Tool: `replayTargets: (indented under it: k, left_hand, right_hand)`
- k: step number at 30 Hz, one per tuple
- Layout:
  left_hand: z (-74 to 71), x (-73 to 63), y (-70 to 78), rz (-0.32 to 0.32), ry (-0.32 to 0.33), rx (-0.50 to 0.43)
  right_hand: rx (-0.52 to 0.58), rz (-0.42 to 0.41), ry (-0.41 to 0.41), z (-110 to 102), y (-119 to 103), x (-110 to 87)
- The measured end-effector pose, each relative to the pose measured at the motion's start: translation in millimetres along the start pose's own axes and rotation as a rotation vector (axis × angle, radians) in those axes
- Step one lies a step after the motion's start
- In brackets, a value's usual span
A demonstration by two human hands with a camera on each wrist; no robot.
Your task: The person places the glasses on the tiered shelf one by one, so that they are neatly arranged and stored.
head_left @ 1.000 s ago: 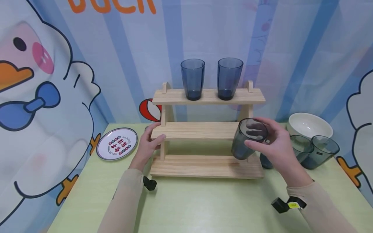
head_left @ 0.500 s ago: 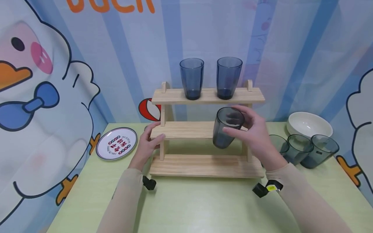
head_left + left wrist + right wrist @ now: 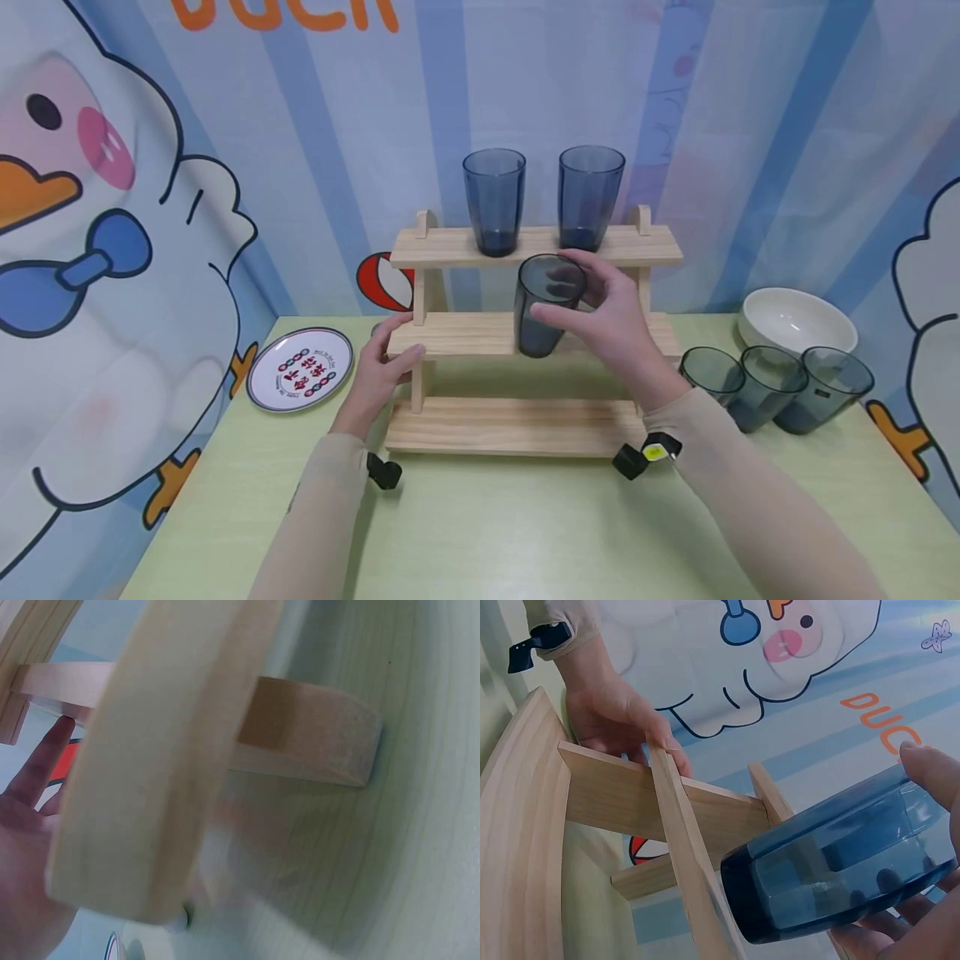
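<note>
A three-tier wooden shelf point(image 3: 517, 427) stands on the table. My left hand point(image 3: 378, 371) grips the left end of its middle tier; the right wrist view shows the thumb over the board. With my right hand point(image 3: 617, 325) I hold a blue-grey drinking glass point(image 3: 531, 325) by its side, thumb in front and fingers behind. That glass is slightly tilted in front of the middle tier; in the right wrist view its thick base point(image 3: 746, 904) is close to the board. Two similar glasses, a left one point(image 3: 495, 204) and a right one point(image 3: 591, 196), stand upright on the top tier.
Three more glasses point(image 3: 768, 383) stand in a row right of the shelf, before a white bowl point(image 3: 797, 321). A plate with red characters point(image 3: 300, 369) lies to the left. A printed curtain point(image 3: 337, 167) hangs right behind the shelf.
My right hand has carried the glass left and upward, from the shelf's right side to the front of the middle tier. My left hand has stayed on the shelf.
</note>
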State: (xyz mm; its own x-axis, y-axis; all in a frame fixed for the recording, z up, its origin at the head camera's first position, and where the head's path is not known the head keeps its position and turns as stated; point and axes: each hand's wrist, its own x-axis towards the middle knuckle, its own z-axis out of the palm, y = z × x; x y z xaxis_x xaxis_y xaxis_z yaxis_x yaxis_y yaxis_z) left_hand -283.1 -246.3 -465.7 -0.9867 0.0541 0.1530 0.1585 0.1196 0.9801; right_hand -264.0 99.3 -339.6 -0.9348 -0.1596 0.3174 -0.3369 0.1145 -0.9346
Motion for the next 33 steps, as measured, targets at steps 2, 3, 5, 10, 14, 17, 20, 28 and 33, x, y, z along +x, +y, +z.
replayTargets:
  k: [2, 3, 5, 10, 14, 17, 20, 28, 33]
  left_hand:
    - [0.0, 0.1, 0.5, -0.002, -0.001, 0.004]
    - [0.0, 0.0, 0.9, -0.003, -0.001, 0.003]
    - [0.1, 0.2, 1.2, -0.004, -0.001, 0.002]
    - [0.9, 0.8, 1.5, -0.006, 0.000, 0.000]
    - [1.1, 0.8, 1.2, -0.004, -0.004, -0.005]
    - [0.6, 0.1, 0.5, -0.005, -0.003, 0.001]
    - [0.2, -0.8, 0.2, -0.006, 0.002, 0.008]
    - [0.6, -0.6, 0.7, -0.002, 0.006, 0.003]
    - [0.1, 0.3, 0.9, -0.002, 0.004, 0.002]
  right_hand:
    - [0.007, -0.004, -0.006, 4, 1, 4.2]
    - [0.012, -0.009, -0.011, 6, 1, 5.9]
    - [0.027, -0.023, -0.022, 10, 2, 9.2]
    - [0.067, -0.045, -0.047, 19, 0, 14.1]
    - [0.073, -0.038, -0.056, 26, 0, 16.3]
    - [0.064, -0.035, -0.056, 30, 1, 19.0]
    - [0.060, -0.034, -0.056, 34, 4, 22.3]
    - [0.038, 0.016, -0.060, 40, 6, 28.5]
    - [0.000, 0.047, -0.063, 44, 4, 32.8]
